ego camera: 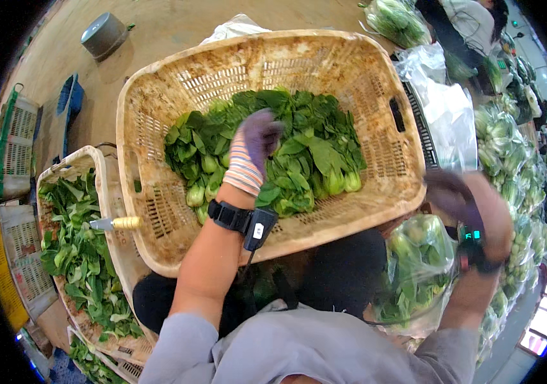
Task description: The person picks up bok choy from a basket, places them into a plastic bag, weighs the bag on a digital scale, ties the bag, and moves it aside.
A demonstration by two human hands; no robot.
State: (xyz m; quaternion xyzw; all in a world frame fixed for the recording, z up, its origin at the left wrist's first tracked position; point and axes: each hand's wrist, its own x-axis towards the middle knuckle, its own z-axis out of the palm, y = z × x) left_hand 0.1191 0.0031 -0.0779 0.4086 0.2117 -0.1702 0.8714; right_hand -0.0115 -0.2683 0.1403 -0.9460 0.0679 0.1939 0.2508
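My left hand (256, 144) wears a purple-palmed glove with a striped cuff. It is over the leafy bok choy (321, 149) heaped in a large, stained plastic crate (259, 62); its fingers look curled, but blur hides whether they hold anything. My right hand (465, 201), strongly blurred, is beyond the crate's right rim, near a clear plastic bag of bok choy (420, 269). What its fingers are doing is not clear. A knife with a yellow handle (127, 222) rests on the rims where the crate meets its left neighbour.
On the left, another crate (105, 192) contains loose leaves (83, 254). White plastic bags (446, 115) lie over a black crate at the right, with several bagged greens (504, 158) beyond. A grey basin (105, 36) stands on the floor; another person (470, 24) is at upper right.
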